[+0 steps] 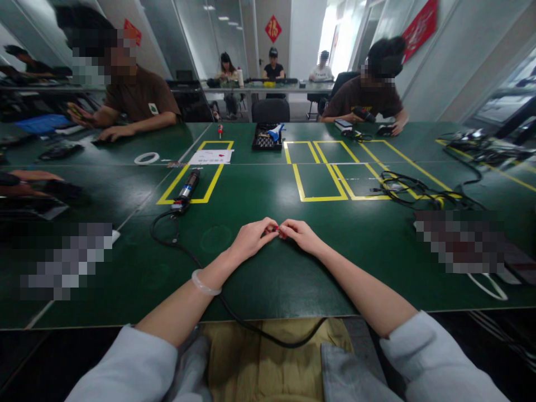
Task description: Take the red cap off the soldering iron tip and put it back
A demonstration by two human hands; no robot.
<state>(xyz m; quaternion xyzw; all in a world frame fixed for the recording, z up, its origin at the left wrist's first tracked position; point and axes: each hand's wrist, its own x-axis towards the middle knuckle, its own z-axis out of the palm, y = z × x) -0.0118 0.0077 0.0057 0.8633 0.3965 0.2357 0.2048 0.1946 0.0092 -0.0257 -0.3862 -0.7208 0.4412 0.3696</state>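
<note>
Over the middle of the green table point(259, 290), my left hand point(254, 235) and my right hand point(298, 234) meet at the fingertips. Between them shows a tiny red and dark piece point(275, 228), too small to name. Both hands are closed in a pinch around it. A pale bracelet point(205, 283) is on my left wrist. To the left of my hands lies a black and silver cylindrical tool point(186, 188) with a black cable point(188, 254), which runs under my left forearm and hangs over the table's front edge.
Yellow tape outlines point(322, 199) mark the table. A black tray point(267, 137) with a blue and white item, a white sheet point(211, 157) and a white ring point(146, 158) lie farther back. Tangled cables point(402, 187) are at the right. Several people sit around.
</note>
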